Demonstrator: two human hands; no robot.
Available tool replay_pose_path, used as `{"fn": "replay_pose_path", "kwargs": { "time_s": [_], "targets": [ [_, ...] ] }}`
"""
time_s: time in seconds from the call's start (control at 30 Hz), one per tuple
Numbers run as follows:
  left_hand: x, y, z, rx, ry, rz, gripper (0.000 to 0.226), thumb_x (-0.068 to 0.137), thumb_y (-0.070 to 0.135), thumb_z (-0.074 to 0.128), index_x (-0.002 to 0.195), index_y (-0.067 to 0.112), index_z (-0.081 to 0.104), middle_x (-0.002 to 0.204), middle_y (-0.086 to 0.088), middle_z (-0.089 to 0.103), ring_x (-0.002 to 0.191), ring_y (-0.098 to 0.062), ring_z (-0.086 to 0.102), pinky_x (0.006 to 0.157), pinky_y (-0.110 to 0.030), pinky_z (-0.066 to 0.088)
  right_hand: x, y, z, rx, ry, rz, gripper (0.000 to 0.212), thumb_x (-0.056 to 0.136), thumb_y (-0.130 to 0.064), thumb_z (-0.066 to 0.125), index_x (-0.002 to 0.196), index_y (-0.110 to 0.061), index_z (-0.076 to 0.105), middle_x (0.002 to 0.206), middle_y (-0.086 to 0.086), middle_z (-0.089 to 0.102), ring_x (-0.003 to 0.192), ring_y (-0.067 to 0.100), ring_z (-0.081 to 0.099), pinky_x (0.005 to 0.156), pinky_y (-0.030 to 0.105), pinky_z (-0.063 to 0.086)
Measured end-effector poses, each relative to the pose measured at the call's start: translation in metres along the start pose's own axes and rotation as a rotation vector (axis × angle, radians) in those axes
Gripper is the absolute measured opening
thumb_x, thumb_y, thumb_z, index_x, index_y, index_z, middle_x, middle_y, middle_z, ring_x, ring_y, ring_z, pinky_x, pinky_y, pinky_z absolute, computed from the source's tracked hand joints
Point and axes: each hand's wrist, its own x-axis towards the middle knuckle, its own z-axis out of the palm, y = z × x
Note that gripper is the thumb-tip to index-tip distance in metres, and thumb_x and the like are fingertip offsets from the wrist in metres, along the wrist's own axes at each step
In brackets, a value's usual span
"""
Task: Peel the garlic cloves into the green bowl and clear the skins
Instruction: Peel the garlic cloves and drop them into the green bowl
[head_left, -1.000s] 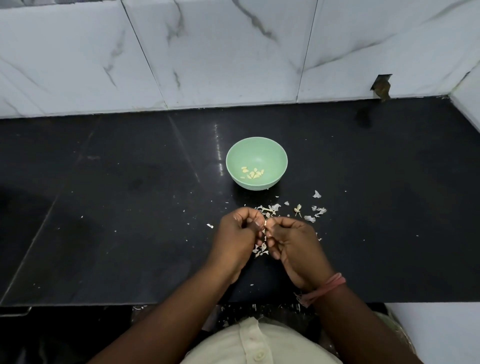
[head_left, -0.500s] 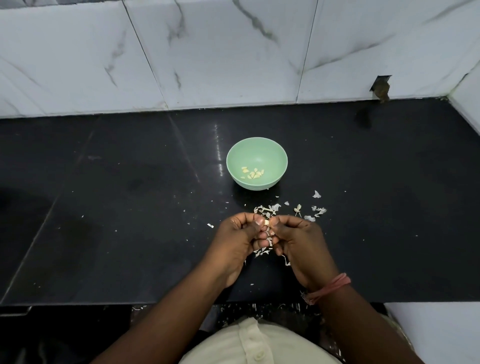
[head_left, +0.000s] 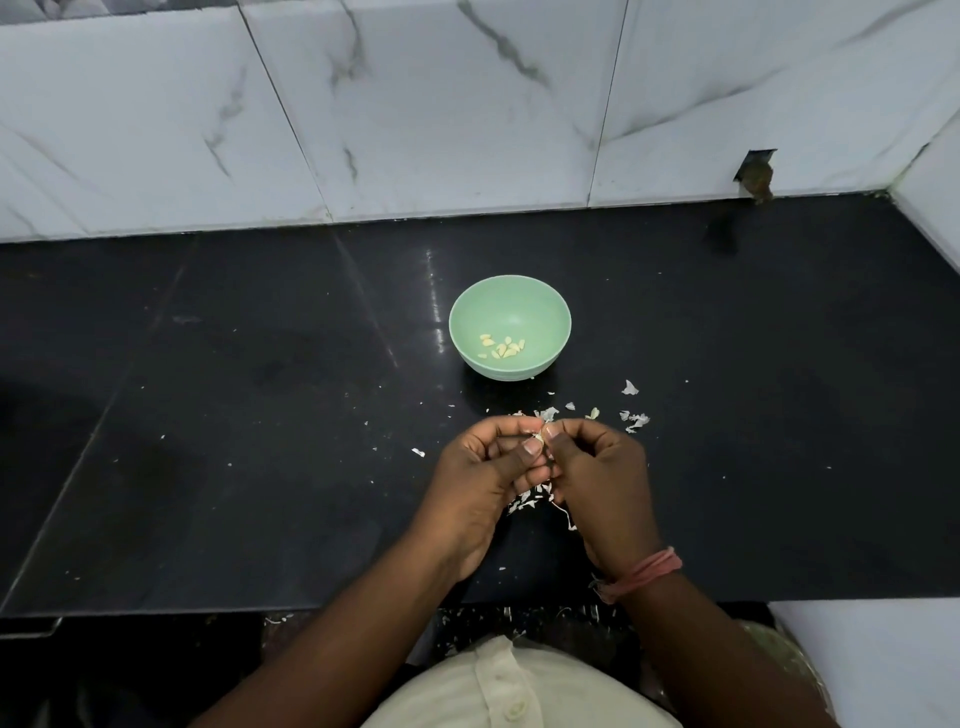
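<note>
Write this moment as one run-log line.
left hand: pinches garlic clove | right hand: peeling it | green bowl: peeled cloves | skins: on counter

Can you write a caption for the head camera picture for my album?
Both hands peel a garlic clove near the green bowl, skins scattered around.

No writing, label, brand, number or sign can be read anywhere in the view.
</note>
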Motion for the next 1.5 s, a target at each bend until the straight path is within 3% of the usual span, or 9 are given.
{"fn": "replay_pose_path", "kwargs": {
  "time_s": [0.1,0.27,0.43,0.63,0.77,0.87,1.1,1.27,1.5],
  "targets": [
    [0.0,0.001,0.001,-0.08,0.025,-0.049,0.017,0.092,-0.007,0.06,0.106,-0.002,0.069,0.096,-0.017,0.07,0.077,-0.015,0.069,0.072,-0.021,0.059,-0.001,0.0,0.001,0.011,-0.007,-0.031,0.017,0.097,-0.009,0.063,0.083,-0.008,0.074,0.059,0.001,0.063,0.048,0.009,0.05,0.05,0.024,0.043],
    [0.002,0.002,-0.002,-0.195,0.042,-0.092,0.019,0.095,-0.005,0.057,0.111,-0.002,0.066,0.091,-0.015,0.072,0.077,-0.015,0.07,0.074,-0.022,0.06,0.0,0.001,0.001,0.211,-0.079,0.023,0.018,0.1,-0.005,0.059,0.085,-0.004,0.069,0.071,0.01,0.065,0.057,0.019,0.055,0.056,0.03,0.05],
    [0.003,0.003,-0.006,-0.198,0.068,-0.075,0.017,0.095,-0.004,0.058,0.109,-0.002,0.068,0.088,-0.014,0.072,0.078,-0.016,0.071,0.073,-0.022,0.06,-0.001,-0.003,-0.002,0.21,-0.098,-0.014,0.01,0.097,0.001,0.061,0.092,0.002,0.069,0.074,0.016,0.067,0.061,0.02,0.062,0.06,0.026,0.056],
    [0.003,0.001,-0.009,-0.108,0.083,-0.009,0.015,0.091,-0.004,0.063,0.103,0.002,0.069,0.084,-0.011,0.072,0.076,-0.014,0.07,0.074,-0.022,0.06,0.003,-0.004,-0.007,0.088,-0.038,-0.082,0.009,0.088,0.004,0.071,0.094,-0.002,0.069,0.084,0.019,0.073,0.064,0.021,0.07,0.055,0.029,0.058],
    [0.003,-0.001,-0.011,0.004,0.099,0.058,0.012,0.09,-0.002,0.066,0.101,0.001,0.07,0.083,-0.013,0.072,0.074,-0.014,0.068,0.07,-0.023,0.059,0.002,-0.005,-0.006,0.052,-0.109,-0.127,0.011,0.093,0.0,0.067,0.094,-0.008,0.076,0.085,0.011,0.076,0.075,0.021,0.073,0.064,0.033,0.062],
    [0.004,-0.002,-0.013,0.102,0.119,0.116,0.008,0.089,-0.001,0.069,0.096,0.002,0.072,0.079,-0.011,0.069,0.072,-0.015,0.065,0.067,-0.024,0.057,0.001,-0.006,-0.004,0.007,-0.172,-0.143,0.01,0.092,-0.003,0.069,0.097,-0.007,0.077,0.084,0.008,0.076,0.064,0.014,0.069,0.061,0.026,0.058],
    [0.004,-0.002,-0.014,0.201,0.088,0.124,0.009,0.092,0.001,0.066,0.095,0.004,0.074,0.083,-0.013,0.07,0.076,-0.02,0.065,0.073,-0.029,0.057,0.006,0.003,-0.004,0.128,-0.233,0.015,0.01,0.095,-0.005,0.066,0.095,0.0,0.074,0.078,0.028,0.067,0.067,0.029,0.061,0.064,0.035,0.055],
    [0.004,-0.001,-0.016,0.1,0.06,-0.02,0.013,0.093,-0.005,0.06,0.103,-0.008,0.068,0.08,-0.019,0.064,0.069,-0.021,0.062,0.064,-0.024,0.054,0.003,0.004,0.0,0.315,-0.303,0.175,0.014,0.099,-0.003,0.058,0.093,0.006,0.068,0.068,0.013,0.059,0.059,0.016,0.053,0.05,0.024,0.044],
    [0.003,0.007,-0.01,0.025,0.018,-0.149,0.014,0.098,-0.003,0.051,0.097,-0.003,0.065,0.072,-0.011,0.062,0.061,-0.015,0.059,0.055,-0.019,0.052,0.001,0.005,0.001,0.399,-0.339,0.312,0.014,0.097,-0.009,0.06,0.099,0.003,0.066,0.067,0.006,0.059,0.056,0.01,0.05,0.047,0.021,0.039]
  ]
}}
